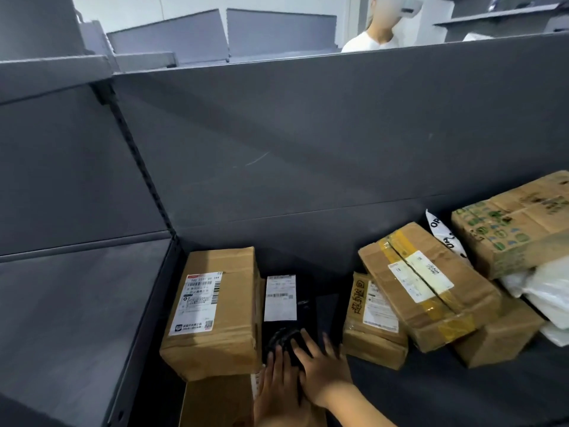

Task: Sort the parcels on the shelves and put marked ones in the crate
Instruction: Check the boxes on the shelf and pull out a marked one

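A black bagged parcel (284, 322) with a white shipping label lies on the dark shelf (400, 392), wedged beside a tall cardboard box (215, 309) carrying a large label. My left hand (277, 389) and my right hand (320, 362) both rest flat on the near end of the black parcel, fingers straight. Under my left hand is another cardboard box (215, 402). To the right lie a small labelled box (372, 322) and a taped box (425, 288) leaning across it. No crate is visible.
At far right a printed cardboard box (517, 229) sits over white plastic mailers (548, 297) and a low carton (498, 337). The grey back panel (308, 149) rises behind the shelf. A person in white (375, 38) stands beyond it.
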The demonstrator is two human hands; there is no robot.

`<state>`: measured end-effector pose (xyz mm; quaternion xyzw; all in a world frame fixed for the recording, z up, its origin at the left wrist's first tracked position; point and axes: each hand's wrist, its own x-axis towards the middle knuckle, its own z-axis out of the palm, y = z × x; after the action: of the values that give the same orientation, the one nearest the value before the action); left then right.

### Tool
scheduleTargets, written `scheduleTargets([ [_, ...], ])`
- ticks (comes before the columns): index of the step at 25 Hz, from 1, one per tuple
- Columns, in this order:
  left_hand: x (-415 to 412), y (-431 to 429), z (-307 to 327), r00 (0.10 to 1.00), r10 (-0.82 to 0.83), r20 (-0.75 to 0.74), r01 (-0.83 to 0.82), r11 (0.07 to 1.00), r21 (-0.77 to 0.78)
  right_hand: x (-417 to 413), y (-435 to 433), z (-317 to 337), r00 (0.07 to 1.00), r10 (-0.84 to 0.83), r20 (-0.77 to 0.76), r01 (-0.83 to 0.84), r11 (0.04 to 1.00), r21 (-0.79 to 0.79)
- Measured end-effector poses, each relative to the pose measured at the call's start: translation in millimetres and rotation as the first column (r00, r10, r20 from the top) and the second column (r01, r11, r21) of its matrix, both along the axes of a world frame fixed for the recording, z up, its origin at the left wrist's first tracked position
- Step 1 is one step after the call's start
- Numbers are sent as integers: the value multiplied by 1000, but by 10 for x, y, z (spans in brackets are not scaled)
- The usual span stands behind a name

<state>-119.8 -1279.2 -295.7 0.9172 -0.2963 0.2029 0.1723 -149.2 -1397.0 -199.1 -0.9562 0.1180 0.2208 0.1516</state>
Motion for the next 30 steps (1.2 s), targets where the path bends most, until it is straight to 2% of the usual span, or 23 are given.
scheduleTargets([
  [1,2,-4,17,1000,-9,-11,9,1000,-15,-21,-9,9,1000,-13,4,13,999,46],
  [3,2,-12,55,1000,-4,-14,3,999,-46,-93,-42,-14,996,-79,36,69,968,240],
  [4,-11,-23,87,1000,-11,-29,9,999,-52,-173,-70,-1,980,-178,87,133,918,374],
  [5,-25,-20,129,998,-20,-66,18,999,-38,-262,-137,-28,928,-345,141,228,825,518],
  [6,-35,-16,142,991,-43,-126,40,999,-30,-361,-218,-17,803,-574,160,343,666,663],
  [7,-52,-19,151,981,-59,-186,52,998,-44,-456,-335,-10,617,-782,87,450,441,777],
  [8,-78,-36,158,977,-58,-204,50,998,-44,-532,-492,-10,410,-912,-26,500,201,842],
  [9,-100,-47,176,973,-42,-227,34,999,-37,-609,-665,1,218,-967,-134,514,-3,858],
  [10,-116,-50,169,975,-16,-220,10,1000,-27,-669,-833,17,67,-971,-229,504,-165,848],
  [11,-123,-56,180,978,-1,-210,-1,1000,-12,-717,-991,43,-43,-948,-315,468,-297,832],
  [12,-124,-66,206,976,6,-216,-8,1000,-4,-766,-1134,77,-123,-919,-374,432,-389,814],
  [13,-123,-70,240,977,16,-214,-16,1000,1,-808,-1249,123,-153,-894,-420,395,-445,804],
  [16,-142,-41,330,974,-30,-223,31,1000,2,-903,-1498,305,-81,-903,-422,331,-424,843],
  [18,-135,-70,327,976,18,-215,-16,1000,12,-912,-1617,373,-41,-922,-385,359,-374,855],
  [20,-229,-81,463,952,44,-301,-22,997,75,-934,-1660,447,9,-928,-374,364,-345,865],
  [23,-308,-166,714,948,148,-281,-102,980,173,-906,-1664,508,71,-903,-424,327,-380,865],
  [24,-372,-182,809,918,183,-351,-133,978,163,-910,-1646,508,78,-891,-447,319,-403,858],
  [26,-391,-198,917,935,190,-301,-157,979,130,-904,-1626,502,92,-878,-469,276,-430,860],
  [27,-410,-209,1014,921,182,-343,-147,981,127,-899,-1602,503,83,-869,-488,253,-455,854],
  [28,-440,-236,1143,865,181,-467,-141,983,120,-886,-1540,509,77,-847,-526,217,-501,838],
  [30,-423,-316,1341,732,115,-671,-108,993,53,-891,-1335,557,139,-792,-594,137,-579,804],
])
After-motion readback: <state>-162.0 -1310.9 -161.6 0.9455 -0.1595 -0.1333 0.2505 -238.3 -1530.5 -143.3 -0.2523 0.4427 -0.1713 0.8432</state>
